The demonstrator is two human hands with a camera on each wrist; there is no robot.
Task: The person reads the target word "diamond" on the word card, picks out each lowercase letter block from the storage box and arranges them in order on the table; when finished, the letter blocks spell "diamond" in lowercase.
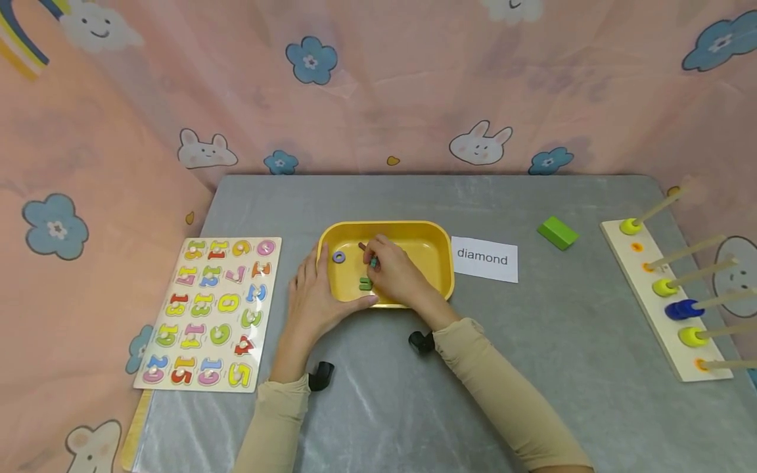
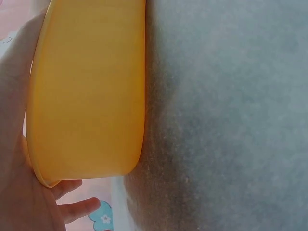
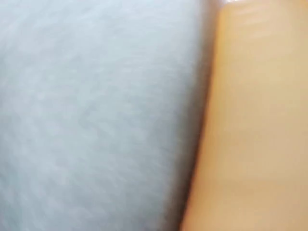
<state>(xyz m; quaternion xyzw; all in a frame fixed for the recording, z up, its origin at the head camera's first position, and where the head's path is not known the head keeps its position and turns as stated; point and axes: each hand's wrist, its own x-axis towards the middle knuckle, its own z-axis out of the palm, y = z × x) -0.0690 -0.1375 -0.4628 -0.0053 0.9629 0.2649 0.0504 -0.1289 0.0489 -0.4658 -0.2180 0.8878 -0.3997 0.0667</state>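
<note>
A yellow tray [image 1: 445, 246] stands at the middle of the table, its near wall filling much of the left wrist view. My left hand [image 1: 313, 295] lies against its left near corner, fingers fairly straight along the outside and thumb along the front rim. Over the inside of the tray, my right hand [image 1: 395, 268] curls its fingers and pinches a small teal piece [image 1: 374, 261], its shape mostly hidden. By those fingertips shows a brown piece [image 1: 362, 246]. A purple letter o [image 1: 338, 257] and a green letter n [image 1: 365, 284] lie in the tray.
Right of the tray lies a white card [image 1: 485, 259] reading "diamond". Farther right are a green block [image 1: 558, 233] and a white pegboard [image 1: 644, 295] with upright pegs and rings. A number puzzle board [image 1: 201, 315] lies at the left on the grey table [image 1: 384, 394].
</note>
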